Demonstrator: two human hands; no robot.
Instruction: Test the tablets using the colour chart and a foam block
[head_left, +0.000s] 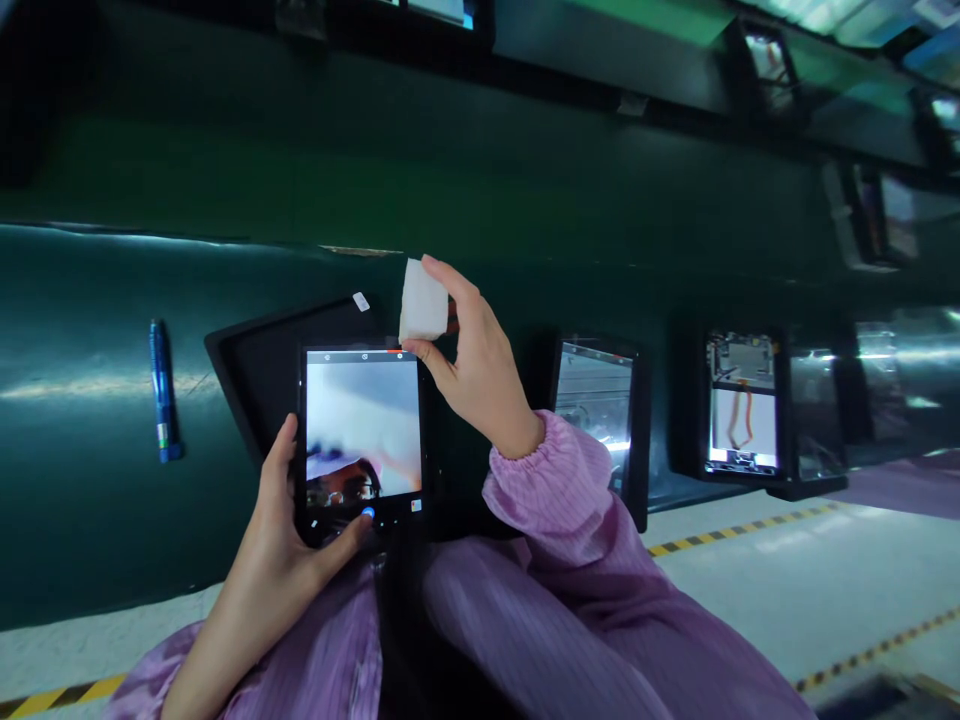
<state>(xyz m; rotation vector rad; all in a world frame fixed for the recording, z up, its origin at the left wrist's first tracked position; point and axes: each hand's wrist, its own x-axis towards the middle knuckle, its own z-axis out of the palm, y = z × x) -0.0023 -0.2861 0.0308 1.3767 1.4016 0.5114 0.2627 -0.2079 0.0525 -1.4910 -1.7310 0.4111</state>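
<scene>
A tablet-like device (363, 425) with a lit screen is held by my left hand (289, 545). The fingers are along its left edge and the thumb lies over the lower part of the screen. The screen shows a pale camera picture with part of a head at the bottom. Above the device's top right corner, my right hand (480, 365) pinches a white block (425, 302) between thumb and fingers. Behind the device lies a black tray (259, 360) with a small white label (361, 301) near its upper corner.
A blue pen (160, 390) lies on the green table (82, 450) at the left. To the right stand another device (594, 400) in a black tray and one with exposed inner parts (742, 410). More devices line the conveyor behind. Yellow-black tape (739, 532) marks the floor.
</scene>
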